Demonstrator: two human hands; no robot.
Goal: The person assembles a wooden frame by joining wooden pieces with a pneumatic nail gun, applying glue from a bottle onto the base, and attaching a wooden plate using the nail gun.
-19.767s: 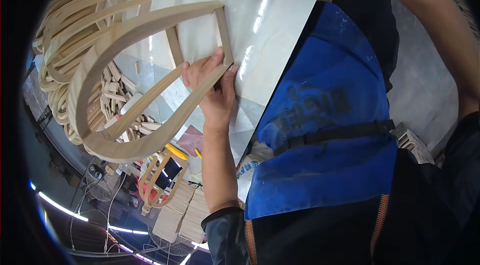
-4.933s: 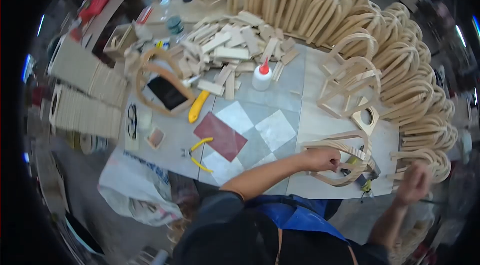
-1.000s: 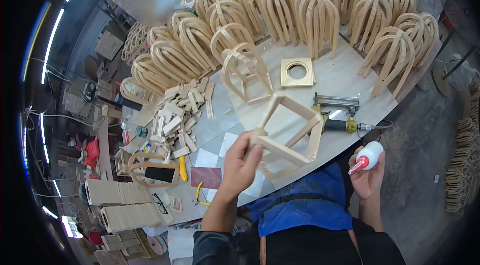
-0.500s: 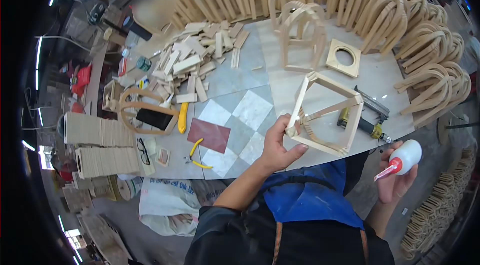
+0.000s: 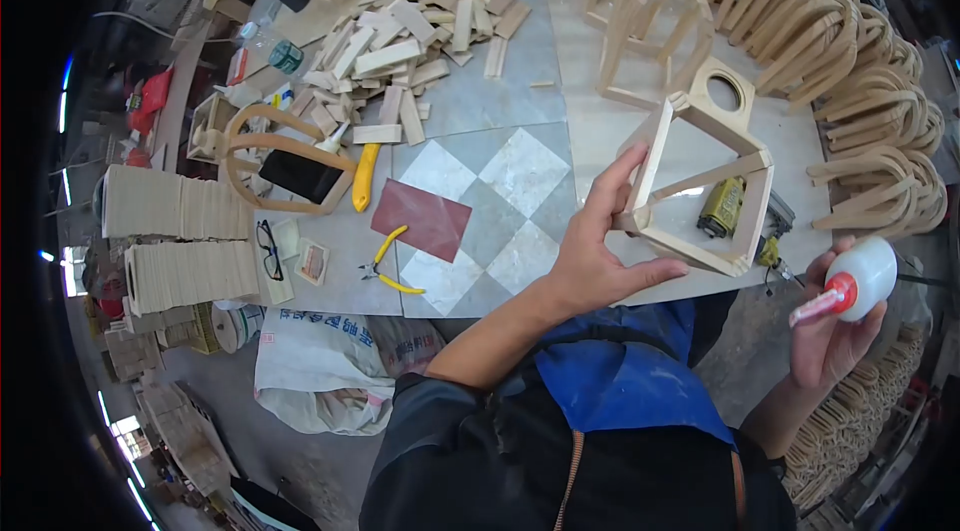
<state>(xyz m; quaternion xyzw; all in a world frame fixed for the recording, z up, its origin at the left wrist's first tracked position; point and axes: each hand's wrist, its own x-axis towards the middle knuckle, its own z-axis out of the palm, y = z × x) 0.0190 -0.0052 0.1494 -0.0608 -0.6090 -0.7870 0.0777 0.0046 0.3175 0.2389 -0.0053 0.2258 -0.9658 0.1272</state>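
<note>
The wooden frame (image 5: 756, 216) is held above the near right part of the worktop (image 5: 480, 101) by the left hand (image 5: 590, 266), whose fingers are set against its left corner; the thumb is stretched out just beside the near edge. Four strips are found meeting at the corners of its square end, which is judged to be fully joined. That end is uncovered; a plate with a round hole (image 5: 745, 103) lies loose on the worktop at its far side. Whether glue has been put on the frame cannot be told. The square end is turned up toward the viewer and tilted, so the long axis is judged to run away from the viewer and down; the opposite end is largely hidden. A white squeeze bottle (image 5: 872, 276) is gripped in the right hand (image 5: 825, 351), tilted, its red nozzle pointed left and slightly down, apart from the frame. Part of a power tool (image 5: 722, 209) is seen through the opening. Two arched frames (image 5: 617, 36) are noted standing on the far side.
</note>
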